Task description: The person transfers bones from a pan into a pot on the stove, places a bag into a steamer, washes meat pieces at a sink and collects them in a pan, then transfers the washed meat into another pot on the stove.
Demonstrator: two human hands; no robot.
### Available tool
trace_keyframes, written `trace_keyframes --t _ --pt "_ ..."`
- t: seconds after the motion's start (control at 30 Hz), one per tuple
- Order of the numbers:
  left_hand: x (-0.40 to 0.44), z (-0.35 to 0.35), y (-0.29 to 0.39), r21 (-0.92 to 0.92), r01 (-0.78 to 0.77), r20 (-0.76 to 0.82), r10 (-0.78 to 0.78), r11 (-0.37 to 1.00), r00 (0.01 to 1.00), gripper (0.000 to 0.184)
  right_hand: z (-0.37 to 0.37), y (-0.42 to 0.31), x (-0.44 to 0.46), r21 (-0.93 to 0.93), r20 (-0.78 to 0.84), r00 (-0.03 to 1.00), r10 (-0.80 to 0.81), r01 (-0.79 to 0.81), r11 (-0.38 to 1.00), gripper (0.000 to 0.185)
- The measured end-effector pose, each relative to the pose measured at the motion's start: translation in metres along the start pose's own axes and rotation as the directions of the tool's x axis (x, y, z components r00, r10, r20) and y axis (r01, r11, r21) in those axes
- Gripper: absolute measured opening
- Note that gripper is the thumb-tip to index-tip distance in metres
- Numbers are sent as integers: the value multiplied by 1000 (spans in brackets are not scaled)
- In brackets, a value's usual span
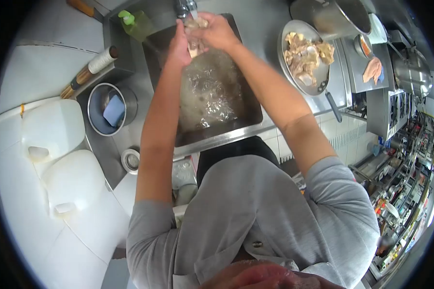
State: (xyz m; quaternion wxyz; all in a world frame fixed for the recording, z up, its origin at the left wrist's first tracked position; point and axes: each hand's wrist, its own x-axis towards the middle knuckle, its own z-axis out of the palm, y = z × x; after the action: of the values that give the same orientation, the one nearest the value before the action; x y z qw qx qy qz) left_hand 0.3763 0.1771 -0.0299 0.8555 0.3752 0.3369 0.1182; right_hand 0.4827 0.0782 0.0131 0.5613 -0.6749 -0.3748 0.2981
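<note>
Under the tap (186, 7), at the far end of the sink (255, 108), both hands are closed around a pale piece of meat (196, 47). My left hand (180, 47) supports it from the left with the fingers partly hidden. From the right, my right hand (219, 32) curls its fingers over the piece. Running water falls onto it, and cloudy, bubbling water (210, 91) fills the basin below. To the right, similar pale, yellowish pieces of meat (306, 57) lie heaped in a frying pan (285, 64) on the steel counter.
A soap bottle (139, 26) stands at the sink's far left corner. Left of the sink is a metal pot (92, 115) with a blue sponge (114, 111). White jugs (55, 123) line the left side. Behind the pan stands a large stockpot (330, 21); its handle (333, 107) overhangs the counter edge.
</note>
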Motion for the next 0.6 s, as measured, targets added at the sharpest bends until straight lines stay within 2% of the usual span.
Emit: trace_keyframes --t 0.03,0.1,0.13,0.17,0.2,0.27,0.3,0.33,0.37,0.4,0.43,0.5,0.57,0.6 --pt "-2 -2 -4 19 20 62 -21 1000 998 74 -5 -2 -3 9 116 989 92 -93 996 32" --pt "3 -12 -1 56 33 194 -44 998 980 76 -12 5 -5 -44 43 998 49 -47 998 38" --pt "9 -13 -3 60 41 148 -49 997 988 71 -15 8 -6 -72 7 1000 25 -25 997 41" --pt "19 -15 -8 64 47 103 -53 997 993 66 -20 3 -14 85 20 990 137 -138 987 42" --pt "27 -19 -16 69 56 56 -60 996 997 62 -30 -9 -26 166 -4 996 84 -83 983 32" --pt "52 -47 -58 489 66 29 -92 870 995 53 -61 -29 -50 320 -62 998 -14 33 947 15" --pt "62 -61 -84 669 63 15 -98 741 995 50 -77 -26 -61 244 -245 969 -27 89 966 17" --pt "61 -63 -114 893 -116 127 5 435 992 45 -96 -23 -72 158 -418 907 -54 131 979 19" --pt "54 -61 -149 961 -270 267 56 52 962 40 -126 -34 -93 -147 -478 878 -28 -48 988 40" --pt "47 -60 -186 969 -207 213 33 -133 977 40 -157 -28 -107 -174 -538 843 23 -138 975 45" --pt "37 -58 -221 939 -140 154 21 -314 988 41 -184 -13 -117 -301 -606 777 -170 -26 953 40" --pt "16 -57 -275 868 -123 166 49 -481 985 46 -230 8 -144 -70 -710 704 3 -75 995 34" --pt "6 -57 -296 824 -129 125 -46 -552 991 50 -253 7 -170 81 -736 662 139 -117 990 29" --pt "8 -55 -303 800 -138 105 -91 -584 990 52 -270 21 -179 89 -735 656 170 -156 984 28"
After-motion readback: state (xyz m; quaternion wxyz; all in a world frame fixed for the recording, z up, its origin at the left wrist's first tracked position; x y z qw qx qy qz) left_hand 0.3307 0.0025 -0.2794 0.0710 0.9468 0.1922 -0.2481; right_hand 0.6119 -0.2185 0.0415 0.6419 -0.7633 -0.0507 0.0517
